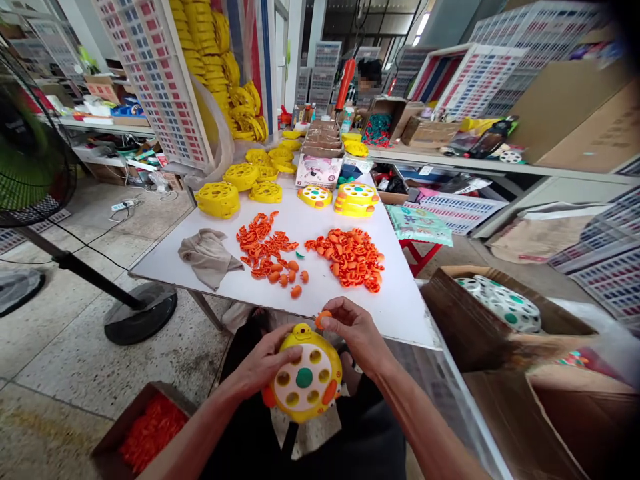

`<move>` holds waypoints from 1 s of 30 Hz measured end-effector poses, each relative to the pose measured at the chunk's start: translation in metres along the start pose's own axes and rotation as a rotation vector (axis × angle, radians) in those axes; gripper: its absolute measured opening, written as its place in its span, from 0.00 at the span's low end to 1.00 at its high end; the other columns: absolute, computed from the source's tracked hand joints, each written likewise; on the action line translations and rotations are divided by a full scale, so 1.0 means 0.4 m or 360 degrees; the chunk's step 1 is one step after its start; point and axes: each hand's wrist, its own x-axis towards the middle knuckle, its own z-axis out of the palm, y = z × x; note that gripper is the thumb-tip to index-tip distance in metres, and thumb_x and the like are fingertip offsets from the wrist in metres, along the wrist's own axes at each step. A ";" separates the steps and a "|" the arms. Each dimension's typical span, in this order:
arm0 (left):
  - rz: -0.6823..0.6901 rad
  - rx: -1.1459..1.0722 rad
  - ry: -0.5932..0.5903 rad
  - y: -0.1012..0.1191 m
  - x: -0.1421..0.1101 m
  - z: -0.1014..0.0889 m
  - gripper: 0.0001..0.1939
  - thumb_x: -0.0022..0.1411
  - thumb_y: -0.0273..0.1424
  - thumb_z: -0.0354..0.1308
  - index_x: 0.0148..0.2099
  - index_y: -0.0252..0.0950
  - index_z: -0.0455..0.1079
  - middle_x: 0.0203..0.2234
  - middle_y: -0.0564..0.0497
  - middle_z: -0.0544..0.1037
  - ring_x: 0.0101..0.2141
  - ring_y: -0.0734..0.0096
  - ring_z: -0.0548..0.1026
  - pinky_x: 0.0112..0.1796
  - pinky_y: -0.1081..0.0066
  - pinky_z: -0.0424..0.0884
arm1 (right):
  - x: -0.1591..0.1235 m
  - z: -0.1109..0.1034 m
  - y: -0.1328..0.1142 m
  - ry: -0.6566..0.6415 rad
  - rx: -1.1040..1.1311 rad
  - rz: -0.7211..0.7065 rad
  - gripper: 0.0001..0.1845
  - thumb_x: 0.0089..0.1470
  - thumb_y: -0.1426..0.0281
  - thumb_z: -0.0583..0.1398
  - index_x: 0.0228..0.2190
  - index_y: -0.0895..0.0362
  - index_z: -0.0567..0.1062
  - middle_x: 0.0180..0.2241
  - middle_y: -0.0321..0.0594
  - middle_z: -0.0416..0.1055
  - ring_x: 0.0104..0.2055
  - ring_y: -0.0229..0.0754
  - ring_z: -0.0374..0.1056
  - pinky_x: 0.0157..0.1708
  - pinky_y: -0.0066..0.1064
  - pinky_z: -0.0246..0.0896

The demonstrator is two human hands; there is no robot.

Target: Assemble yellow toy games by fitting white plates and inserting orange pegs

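Left grip [266,361], toy [303,395] lengthwise, head [302,329] toward table [400,310]

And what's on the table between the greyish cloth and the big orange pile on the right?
Another orange pile, some loose roundish orange pieces and a tiny green piece, seen in the head view.

Our bare left forearm [203,423] and right forearm [425,420] reach forward, slanting in toward each other. Our left hand [263,363] grips, thumb laid across the front, pointing right. Our right hand [357,330], a little farther forward, pinches between thumb and fingers. The two hands are close, but apart.
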 end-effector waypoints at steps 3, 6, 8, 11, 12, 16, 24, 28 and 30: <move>0.0070 0.0075 -0.0027 0.005 -0.001 0.005 0.22 0.65 0.38 0.62 0.59 0.38 0.69 0.46 0.48 0.77 0.42 0.64 0.75 0.41 0.69 0.71 | -0.022 0.018 0.014 -0.0029 -0.0036 0.0060 0.20 0.44 0.58 0.74 0.31 0.54 0.74 0.29 0.34 0.74 0.32 0.40 0.67 0.31 0.30 0.61; 0.0108 0.0097 -0.0041 0.007 -0.002 0.012 0.21 0.66 0.38 0.61 0.58 0.38 0.70 0.46 0.48 0.77 0.44 0.63 0.75 0.43 0.68 0.71 | -0.041 0.032 0.036 0.0080 -0.0298 -0.0015 0.21 0.45 0.54 0.73 0.30 0.54 0.74 0.28 0.33 0.70 0.30 0.39 0.63 0.29 0.30 0.58; 0.0134 0.0101 -0.0041 0.006 -0.002 0.016 0.21 0.66 0.38 0.60 0.58 0.38 0.70 0.45 0.48 0.77 0.44 0.62 0.75 0.43 0.67 0.71 | -0.050 0.034 0.050 0.0178 -0.0515 -0.0141 0.20 0.47 0.53 0.72 0.29 0.54 0.75 0.29 0.34 0.70 0.31 0.40 0.62 0.31 0.31 0.58; 0.0169 0.0163 -0.0023 0.005 -0.002 0.018 0.22 0.66 0.39 0.60 0.59 0.38 0.69 0.46 0.47 0.77 0.44 0.61 0.75 0.43 0.67 0.71 | -0.060 0.029 0.061 0.0195 -0.0672 -0.0254 0.17 0.53 0.53 0.68 0.32 0.53 0.76 0.31 0.35 0.71 0.32 0.41 0.64 0.32 0.32 0.60; 0.0182 0.0187 -0.0022 0.006 -0.003 0.018 0.22 0.66 0.39 0.60 0.60 0.38 0.69 0.47 0.46 0.77 0.45 0.61 0.74 0.44 0.67 0.71 | -0.063 0.026 0.062 0.0162 -0.0699 -0.0298 0.15 0.55 0.54 0.67 0.35 0.53 0.77 0.32 0.36 0.72 0.33 0.41 0.65 0.33 0.32 0.61; 0.0222 0.0313 -0.0034 0.014 -0.004 0.022 0.21 0.67 0.38 0.59 0.59 0.36 0.69 0.48 0.46 0.76 0.47 0.60 0.74 0.47 0.66 0.70 | -0.071 0.013 0.056 0.0014 -0.0911 -0.0721 0.08 0.62 0.63 0.64 0.42 0.50 0.80 0.39 0.40 0.75 0.39 0.43 0.71 0.40 0.36 0.67; 0.0235 0.0392 -0.0058 0.015 -0.009 0.031 0.19 0.68 0.36 0.59 0.58 0.35 0.69 0.49 0.46 0.77 0.47 0.61 0.74 0.48 0.66 0.69 | -0.076 -0.006 0.029 -0.0202 -0.1293 -0.1053 0.14 0.62 0.70 0.64 0.49 0.48 0.78 0.40 0.42 0.77 0.42 0.47 0.69 0.39 0.40 0.69; 0.0204 0.0376 -0.0070 0.017 -0.008 0.032 0.21 0.67 0.37 0.59 0.59 0.35 0.69 0.49 0.46 0.77 0.48 0.60 0.74 0.48 0.66 0.70 | -0.080 -0.006 0.024 -0.0170 -0.1275 -0.1011 0.13 0.62 0.70 0.64 0.48 0.48 0.79 0.39 0.42 0.76 0.42 0.48 0.69 0.40 0.42 0.69; 0.0197 0.0374 -0.0060 0.020 -0.008 0.034 0.21 0.66 0.37 0.60 0.58 0.35 0.69 0.49 0.46 0.77 0.48 0.59 0.74 0.48 0.65 0.70 | -0.084 -0.005 0.022 -0.0160 -0.1219 -0.0980 0.13 0.62 0.69 0.64 0.48 0.47 0.79 0.39 0.42 0.76 0.42 0.48 0.69 0.40 0.42 0.69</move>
